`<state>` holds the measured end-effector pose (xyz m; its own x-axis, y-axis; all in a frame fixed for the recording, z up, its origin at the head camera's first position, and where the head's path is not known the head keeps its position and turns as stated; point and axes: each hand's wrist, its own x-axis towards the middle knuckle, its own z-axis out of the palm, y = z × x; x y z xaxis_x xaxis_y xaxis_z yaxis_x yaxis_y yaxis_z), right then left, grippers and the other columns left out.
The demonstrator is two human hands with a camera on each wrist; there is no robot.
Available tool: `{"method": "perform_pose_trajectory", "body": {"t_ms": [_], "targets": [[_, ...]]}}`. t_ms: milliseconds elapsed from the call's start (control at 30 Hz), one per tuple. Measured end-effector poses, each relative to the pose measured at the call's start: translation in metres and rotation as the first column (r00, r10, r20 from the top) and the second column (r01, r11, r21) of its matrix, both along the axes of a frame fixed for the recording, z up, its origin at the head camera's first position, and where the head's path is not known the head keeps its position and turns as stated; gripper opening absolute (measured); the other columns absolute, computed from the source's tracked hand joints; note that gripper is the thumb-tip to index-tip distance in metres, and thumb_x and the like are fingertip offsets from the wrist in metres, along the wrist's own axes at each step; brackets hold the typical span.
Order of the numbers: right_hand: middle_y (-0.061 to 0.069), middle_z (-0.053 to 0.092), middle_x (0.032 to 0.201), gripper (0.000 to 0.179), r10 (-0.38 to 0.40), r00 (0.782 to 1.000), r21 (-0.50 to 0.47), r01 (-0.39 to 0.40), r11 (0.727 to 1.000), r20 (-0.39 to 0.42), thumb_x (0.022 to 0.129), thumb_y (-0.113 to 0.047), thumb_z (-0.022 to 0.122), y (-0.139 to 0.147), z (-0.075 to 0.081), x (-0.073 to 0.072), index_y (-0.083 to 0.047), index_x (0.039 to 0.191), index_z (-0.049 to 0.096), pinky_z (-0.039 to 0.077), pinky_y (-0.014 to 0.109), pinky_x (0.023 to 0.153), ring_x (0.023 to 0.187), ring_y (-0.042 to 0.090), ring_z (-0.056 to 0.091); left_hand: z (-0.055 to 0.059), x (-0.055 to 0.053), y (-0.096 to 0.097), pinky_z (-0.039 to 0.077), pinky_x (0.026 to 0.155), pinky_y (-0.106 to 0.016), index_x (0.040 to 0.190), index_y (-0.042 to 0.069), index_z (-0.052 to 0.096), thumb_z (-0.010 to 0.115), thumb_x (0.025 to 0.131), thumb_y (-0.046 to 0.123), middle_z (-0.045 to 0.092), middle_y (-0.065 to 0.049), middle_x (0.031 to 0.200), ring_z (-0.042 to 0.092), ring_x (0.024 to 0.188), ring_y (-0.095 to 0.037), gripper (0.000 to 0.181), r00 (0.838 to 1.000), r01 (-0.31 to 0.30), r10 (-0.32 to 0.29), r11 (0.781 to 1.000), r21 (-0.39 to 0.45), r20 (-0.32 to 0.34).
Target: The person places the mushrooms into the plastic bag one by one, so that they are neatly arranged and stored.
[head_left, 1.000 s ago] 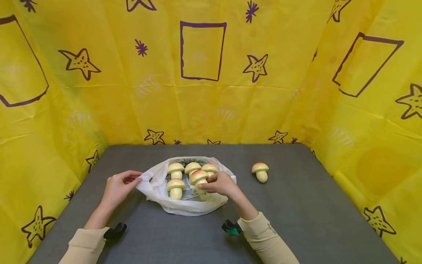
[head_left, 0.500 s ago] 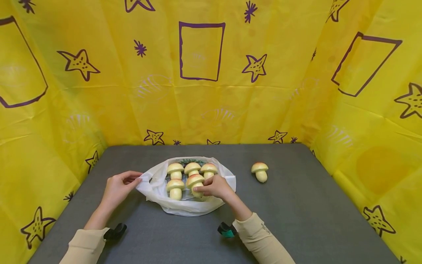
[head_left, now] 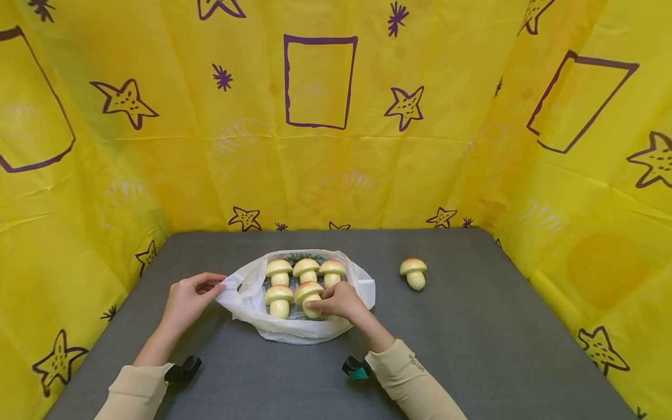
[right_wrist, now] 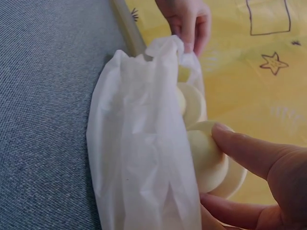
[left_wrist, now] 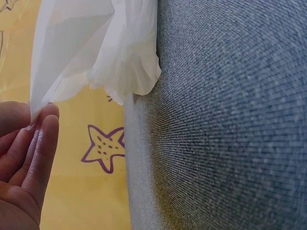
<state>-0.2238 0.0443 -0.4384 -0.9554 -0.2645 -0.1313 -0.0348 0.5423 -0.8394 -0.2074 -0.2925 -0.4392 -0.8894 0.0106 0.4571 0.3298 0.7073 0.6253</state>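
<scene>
A white plastic bag (head_left: 294, 332) lies spread open on the table, with several toy mushrooms standing in rows inside its mouth. My left hand (head_left: 190, 300) pinches the bag's left edge between thumb and fingers; the left wrist view shows the thin plastic (left_wrist: 72, 52) pulled taut from the fingertips. In the bag's front row, my right hand (head_left: 341, 302) grips a mushroom (head_left: 308, 291) by its stem. In the right wrist view, thumb and fingers lie on either side of this pale mushroom (right_wrist: 208, 155). Just left of it is another mushroom (head_left: 279, 300).
One loose mushroom (head_left: 413, 273) with a reddish cap lies on the grey table (head_left: 472, 326) to the right of the bag. A yellow patterned curtain (head_left: 315, 175) encloses the table at the back and both sides.
My right hand has moved left and slightly down with the mushroom, bringing it into the front row beside another. My left hand keeps its hold on the bag edge.
</scene>
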Motion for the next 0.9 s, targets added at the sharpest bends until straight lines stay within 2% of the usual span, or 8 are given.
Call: {"method": "perform_pose_trajectory", "body": {"t_ms": [233,467,633,900], "targets": [[0.011,0.068,0.059,0.037,0.034,0.999,0.017,-0.033,0.999,-0.029,0.074,-0.035,0.080,-0.002,-0.004,0.000,-0.001,0.062,0.070,0.038,0.019,0.044,0.051,0.013,0.063,0.000,0.000,0.000,0.048,0.058,-0.011,0.094,0.010,0.074,0.074,0.082,0.015,0.072,-0.005,0.081,0.059,0.064,0.001,0.013,1.000,0.001,-0.001,1.000,0.007,0.002],[0.003,0.067,0.058,0.028,0.059,0.998,0.061,-0.058,0.996,-0.019,0.073,-0.035,0.081,-0.003,-0.009,0.000,-0.008,0.071,0.075,0.039,0.019,0.047,0.052,0.008,0.060,-0.001,0.000,-0.001,0.048,0.058,-0.011,0.094,0.010,0.074,0.074,0.082,0.014,0.072,-0.005,0.081,0.059,0.064,0.001,0.013,1.000,-0.004,0.004,1.000,0.005,0.002],[-0.004,0.063,0.055,0.029,0.063,0.998,0.082,-0.062,0.995,-0.018,0.072,-0.038,0.080,-0.004,-0.010,0.000,-0.010,0.068,0.074,0.038,0.019,0.047,0.051,0.005,0.055,-0.001,0.000,0.000,0.047,0.058,-0.011,0.095,0.010,0.074,0.074,0.082,0.014,0.072,-0.005,0.081,0.059,0.064,0.001,0.013,1.000,-0.004,0.004,1.000,0.002,0.004],[-0.005,0.062,0.055,0.029,0.070,0.998,0.095,-0.069,0.993,-0.007,0.074,-0.039,0.078,-0.002,-0.011,0.000,-0.011,0.069,0.074,0.036,0.020,0.048,0.052,0.005,0.053,0.000,0.001,0.000,0.047,0.058,-0.011,0.095,0.009,0.074,0.074,0.082,0.014,0.072,-0.005,0.081,0.058,0.064,0.001,0.014,1.000,-0.004,0.004,1.000,-0.004,0.002]]}}
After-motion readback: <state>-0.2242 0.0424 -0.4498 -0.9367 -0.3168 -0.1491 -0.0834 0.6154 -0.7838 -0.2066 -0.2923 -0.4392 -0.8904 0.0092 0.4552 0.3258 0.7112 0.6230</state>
